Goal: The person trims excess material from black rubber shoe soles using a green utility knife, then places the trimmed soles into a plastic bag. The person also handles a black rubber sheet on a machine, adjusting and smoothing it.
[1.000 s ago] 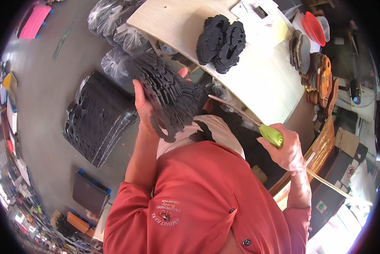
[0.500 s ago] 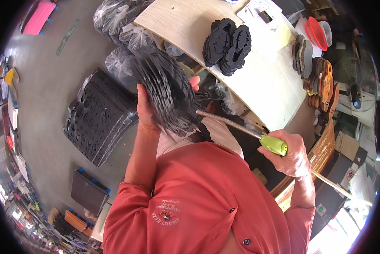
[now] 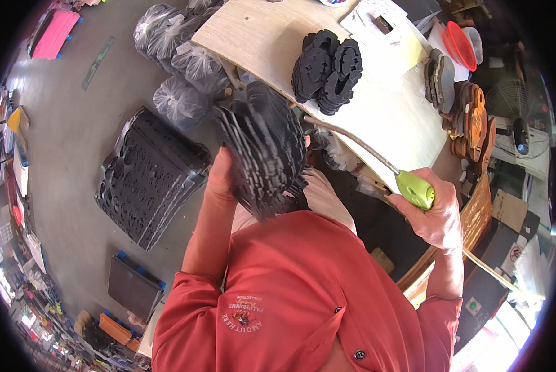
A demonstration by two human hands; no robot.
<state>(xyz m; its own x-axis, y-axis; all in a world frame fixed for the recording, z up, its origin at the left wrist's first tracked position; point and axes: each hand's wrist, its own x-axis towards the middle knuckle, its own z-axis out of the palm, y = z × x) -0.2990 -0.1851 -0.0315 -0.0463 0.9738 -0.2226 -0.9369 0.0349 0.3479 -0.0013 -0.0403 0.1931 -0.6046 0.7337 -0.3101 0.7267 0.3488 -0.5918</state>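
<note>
My left hand [image 3: 221, 177] is closed around the side of a thick stack of thin black sheets [image 3: 259, 152], held upright in front of my body and smeared by motion. They look like shoe-sole pieces. Most of the left fingers are hidden behind the stack. In my right hand [image 3: 438, 217] is a hand tool [image 3: 415, 189] with a lime-green handle and a long, slightly bent metal rod. The rod's tip points left, beside the stack's upper right side and apart from it.
A pale worktable [image 3: 392, 115] carries two piles of black soles [image 3: 327, 71]. Brown and grey sole shapes [image 3: 473, 124] stand at its right, near a red bowl [image 3: 459, 46] and a fan [image 3: 521, 133]. Bagged goods [image 3: 182, 102] and a bundle of black perforated sheets [image 3: 147, 180] are on the floor.
The rod's tip has moved up and away from the stack, where it was against or close to its right side. My right hand shifted slightly right; the stack swung a little right.
</note>
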